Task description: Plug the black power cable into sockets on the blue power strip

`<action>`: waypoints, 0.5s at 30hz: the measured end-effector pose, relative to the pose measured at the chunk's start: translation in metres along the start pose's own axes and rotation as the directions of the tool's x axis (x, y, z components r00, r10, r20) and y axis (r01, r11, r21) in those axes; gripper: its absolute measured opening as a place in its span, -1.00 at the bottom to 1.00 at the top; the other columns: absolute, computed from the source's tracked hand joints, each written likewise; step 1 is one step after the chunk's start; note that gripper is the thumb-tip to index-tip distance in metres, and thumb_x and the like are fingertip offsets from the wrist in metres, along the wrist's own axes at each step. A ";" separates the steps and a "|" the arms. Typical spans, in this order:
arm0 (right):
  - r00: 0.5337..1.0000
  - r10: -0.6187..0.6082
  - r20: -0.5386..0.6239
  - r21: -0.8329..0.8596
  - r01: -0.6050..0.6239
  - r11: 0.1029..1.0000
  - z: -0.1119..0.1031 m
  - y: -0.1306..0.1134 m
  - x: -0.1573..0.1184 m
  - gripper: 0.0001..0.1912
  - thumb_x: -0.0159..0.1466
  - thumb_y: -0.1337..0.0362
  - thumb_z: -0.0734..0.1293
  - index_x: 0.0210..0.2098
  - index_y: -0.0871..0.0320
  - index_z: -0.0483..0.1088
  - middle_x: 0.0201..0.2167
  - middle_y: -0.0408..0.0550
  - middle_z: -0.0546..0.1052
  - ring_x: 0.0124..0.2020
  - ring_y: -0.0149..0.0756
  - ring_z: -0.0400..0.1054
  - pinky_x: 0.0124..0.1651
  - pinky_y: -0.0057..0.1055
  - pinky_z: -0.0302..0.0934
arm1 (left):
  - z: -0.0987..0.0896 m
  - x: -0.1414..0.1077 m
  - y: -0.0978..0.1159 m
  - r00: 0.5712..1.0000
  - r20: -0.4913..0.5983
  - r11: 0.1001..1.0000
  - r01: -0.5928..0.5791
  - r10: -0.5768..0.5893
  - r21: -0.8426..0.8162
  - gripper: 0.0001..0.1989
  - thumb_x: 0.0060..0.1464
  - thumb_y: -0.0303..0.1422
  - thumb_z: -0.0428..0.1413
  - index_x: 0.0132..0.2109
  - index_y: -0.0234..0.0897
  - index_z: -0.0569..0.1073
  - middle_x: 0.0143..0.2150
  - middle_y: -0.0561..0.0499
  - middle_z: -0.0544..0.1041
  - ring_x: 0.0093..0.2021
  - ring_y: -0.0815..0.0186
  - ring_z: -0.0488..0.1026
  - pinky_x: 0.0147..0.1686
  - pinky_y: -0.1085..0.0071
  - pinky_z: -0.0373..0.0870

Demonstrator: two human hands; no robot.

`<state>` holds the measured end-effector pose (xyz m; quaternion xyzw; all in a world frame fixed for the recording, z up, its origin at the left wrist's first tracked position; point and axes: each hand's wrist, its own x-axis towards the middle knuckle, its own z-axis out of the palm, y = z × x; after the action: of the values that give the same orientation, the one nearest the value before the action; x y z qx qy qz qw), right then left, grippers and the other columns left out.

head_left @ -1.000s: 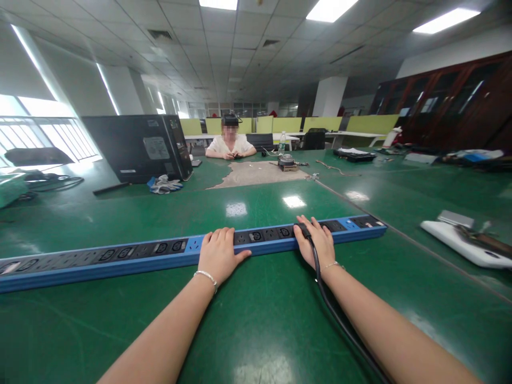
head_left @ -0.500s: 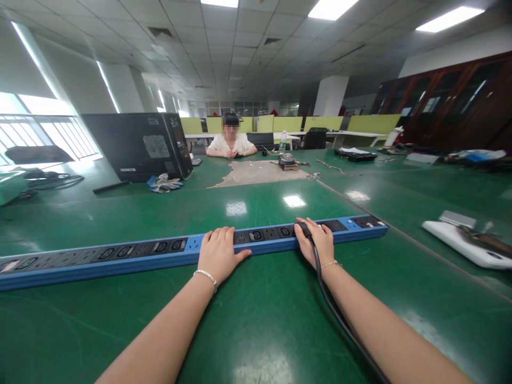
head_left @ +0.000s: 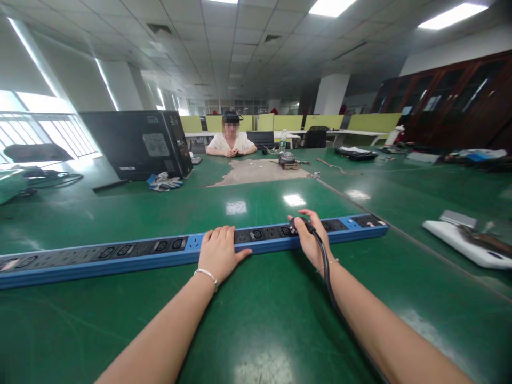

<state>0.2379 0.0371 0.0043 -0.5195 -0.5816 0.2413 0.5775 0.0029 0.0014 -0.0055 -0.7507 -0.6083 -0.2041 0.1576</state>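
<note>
Power strip [head_left: 152, 256] under hands [head_left: 220, 253], gloves [head_left: 165, 182] beyond, computer case [head_left: 138, 145] behind

Computer case [head_left: 136, 144]: on green table [head_left: 256, 197]. Relative to case: 1 pair of gloves [head_left: 164, 182] just in front; 1 person [head_left: 231, 143] beyond, to its right; bottle [head_left: 283, 140] farther right.

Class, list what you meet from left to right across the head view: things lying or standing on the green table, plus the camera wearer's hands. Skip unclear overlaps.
Green bundle → computer case → left hand → right hand → black tray → white casing.
</note>
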 end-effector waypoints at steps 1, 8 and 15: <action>0.998 -0.007 0.057 0.008 0.007 1.000 0.008 -0.005 -0.003 -0.60 0.17 0.00 0.22 -0.10 0.11 0.30 -0.27 -0.04 0.55 -0.26 -0.27 0.42 -0.10 -0.30 0.24 | 0.000 0.000 0.000 1.000 -0.001 1.000 -0.001 0.001 -0.006 -0.38 -0.04 0.04 0.04 0.05 -0.32 0.29 0.02 -0.19 0.42 0.05 0.08 0.30 0.06 0.14 0.12; 0.965 -0.043 0.260 -0.211 0.100 0.972 0.084 -0.044 -0.021 -0.67 0.26 0.02 0.08 -0.26 0.02 0.37 -0.35 -0.17 0.54 -0.28 -0.31 0.41 -0.16 -0.39 0.21 | -0.003 0.001 0.001 1.000 0.000 0.999 -0.011 0.011 -0.035 -0.44 -0.03 -0.04 0.06 0.03 -0.30 0.30 -0.01 -0.16 0.44 0.02 0.09 0.32 0.04 0.15 0.13; 0.962 -0.141 0.235 -0.592 0.257 0.764 0.109 -0.054 -0.033 -0.69 0.30 0.11 0.05 -0.23 0.04 0.35 -0.37 -0.09 0.55 -0.29 -0.27 0.41 -0.06 -0.32 0.09 | -0.002 0.001 0.001 1.000 -0.017 0.998 0.005 -0.006 -0.057 -0.62 0.03 -0.30 -0.02 0.01 -0.30 0.33 -0.01 -0.13 0.44 0.00 0.12 0.33 0.03 0.18 0.13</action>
<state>0.1128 0.0244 0.0139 -0.5912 -0.7290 0.0201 0.3445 0.0037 0.0004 -0.0031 -0.7516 -0.6028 -0.2280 0.1406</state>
